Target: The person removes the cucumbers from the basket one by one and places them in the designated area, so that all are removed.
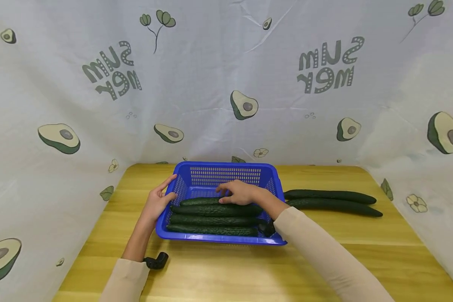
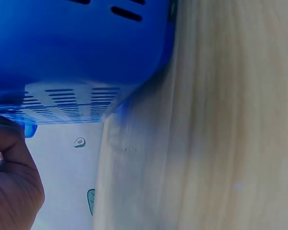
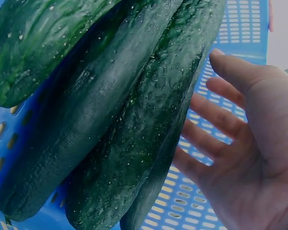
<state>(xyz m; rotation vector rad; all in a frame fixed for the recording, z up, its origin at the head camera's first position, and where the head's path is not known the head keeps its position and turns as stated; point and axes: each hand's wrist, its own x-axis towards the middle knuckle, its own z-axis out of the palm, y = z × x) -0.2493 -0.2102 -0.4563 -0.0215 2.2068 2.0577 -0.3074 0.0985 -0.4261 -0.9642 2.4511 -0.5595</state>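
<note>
A blue plastic basket [image 1: 226,164] with slotted walls holds several long dark green cucumbers [image 1: 215,221], lying side by side in its near half. My left hand [image 1: 155,204] holds the basket's left rim, thumb on the inner side; the left wrist view shows part of that hand [image 2: 12,177] beside the slotted wall. Inside the basket, my right hand [image 1: 241,193] is over the farthest cucumber. In the right wrist view its fingers [image 3: 213,112] are spread and loosely bent, the tips at that cucumber's side; whether they touch is unclear.
Two more cucumbers [image 1: 330,195] lie on the wooden table [image 1: 211,272] to the right of the basket. A pale curtain [image 1: 211,84] printed with avocados hangs behind and at both sides. Black wrist devices [image 1: 156,261] sit on the forearms.
</note>
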